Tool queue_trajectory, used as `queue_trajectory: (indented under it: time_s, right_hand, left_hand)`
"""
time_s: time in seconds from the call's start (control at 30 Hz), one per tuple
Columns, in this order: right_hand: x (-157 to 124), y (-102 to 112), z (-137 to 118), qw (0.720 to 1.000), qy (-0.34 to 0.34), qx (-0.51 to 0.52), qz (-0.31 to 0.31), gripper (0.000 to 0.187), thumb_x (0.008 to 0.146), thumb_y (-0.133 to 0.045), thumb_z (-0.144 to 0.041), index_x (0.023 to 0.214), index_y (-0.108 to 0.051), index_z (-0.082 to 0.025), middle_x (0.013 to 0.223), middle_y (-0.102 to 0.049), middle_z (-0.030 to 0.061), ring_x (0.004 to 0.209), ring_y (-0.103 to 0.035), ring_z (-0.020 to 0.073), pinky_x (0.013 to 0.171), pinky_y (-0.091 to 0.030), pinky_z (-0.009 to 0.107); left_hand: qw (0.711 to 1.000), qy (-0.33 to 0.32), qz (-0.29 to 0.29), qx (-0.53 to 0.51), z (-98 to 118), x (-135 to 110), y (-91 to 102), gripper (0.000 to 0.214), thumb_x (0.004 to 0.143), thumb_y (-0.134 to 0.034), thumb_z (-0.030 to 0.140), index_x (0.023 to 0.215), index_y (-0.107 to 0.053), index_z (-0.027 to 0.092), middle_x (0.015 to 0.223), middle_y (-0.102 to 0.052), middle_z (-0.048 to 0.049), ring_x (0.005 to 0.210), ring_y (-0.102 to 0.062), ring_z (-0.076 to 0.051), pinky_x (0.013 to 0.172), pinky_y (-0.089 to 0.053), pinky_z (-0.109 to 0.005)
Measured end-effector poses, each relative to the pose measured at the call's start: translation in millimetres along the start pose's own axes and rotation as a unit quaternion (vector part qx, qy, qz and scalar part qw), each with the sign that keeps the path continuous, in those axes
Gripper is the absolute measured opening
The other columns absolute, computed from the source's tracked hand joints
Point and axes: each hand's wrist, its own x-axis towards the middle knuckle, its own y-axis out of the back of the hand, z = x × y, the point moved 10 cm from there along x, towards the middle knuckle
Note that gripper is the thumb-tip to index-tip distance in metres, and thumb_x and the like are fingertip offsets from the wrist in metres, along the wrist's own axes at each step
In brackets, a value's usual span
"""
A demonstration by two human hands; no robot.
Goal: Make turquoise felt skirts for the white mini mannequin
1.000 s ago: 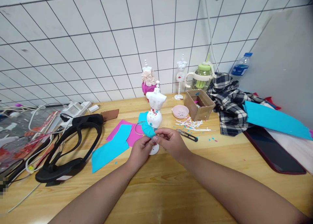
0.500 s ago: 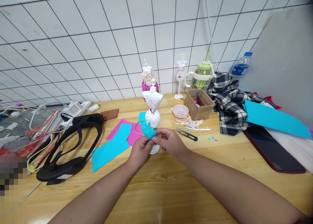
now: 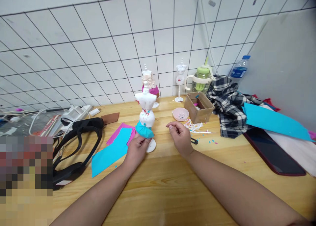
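Note:
A small white dress-form mannequin [image 3: 146, 102] stands on a round base, with red and blue specks on its body. Around its lower part is a gathered piece of blue crepe-like material [image 3: 144, 130]. My left hand [image 3: 137, 148] pinches the lower edge of this blue piece, close to the stand. To the right, apart from the mannequin, my right hand [image 3: 181, 137] hovers over the table with fingers curled and thumb near the forefinger. Anything in that pinch is too small to make out. Black thread snips [image 3: 194, 140] lie partly hidden behind the right hand.
Blue sheet [image 3: 111, 153] and pink sheet [image 3: 115, 132] lie left, beside a black headset [image 3: 96, 143]. Behind are two more mannequins, a pink dish [image 3: 180, 114], cardboard box [image 3: 199, 107], paper scraps and a jug [image 3: 201, 79]. At right are plaid cloth [image 3: 230, 120] and a phone [image 3: 274, 153].
My right hand has let go of the blue piece and moved right, over the snips. The mannequin shifted slightly left with my left hand. A thin ring beside the blue piece no longer shows.

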Motion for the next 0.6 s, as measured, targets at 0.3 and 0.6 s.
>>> queue_trajectory:
  time_s: [0.3,0.6]
  right_hand:
    - [5.1,8.1,9.9,0.999,0.01,-0.017,0.048,0.022,0.087,-0.048,-0.032,0.084,-0.064,-0.018,0.054,-0.04,-0.0056,0.048,-0.037,0.011,0.048,-0.03,0.023]
    - [-16.5,-19.6,-25.2,0.981,0.147,-0.112,-0.056,0.019,0.086,-0.049,-0.026,0.085,-0.067,-0.02,0.061,-0.054,-0.0007,0.057,-0.049,0.0137,0.059,-0.038,0.026]
  left_hand:
    - [0.996,0.071,-0.032,0.041,-19.8,31.7,-30.6,0.031,0.078,-0.058,0.041,0.067,-0.073,0.016,0.072,-0.075,-0.0083,0.069,-0.068,-0.024,0.065,-0.048,-0.032]
    - [0.996,0.028,-0.044,0.079,-9.4,79.1,-72.1,0.038,0.081,-0.054,0.046,0.064,-0.068,0.015,0.065,-0.071,-0.007,0.061,-0.064,-0.021,0.055,-0.043,-0.028]
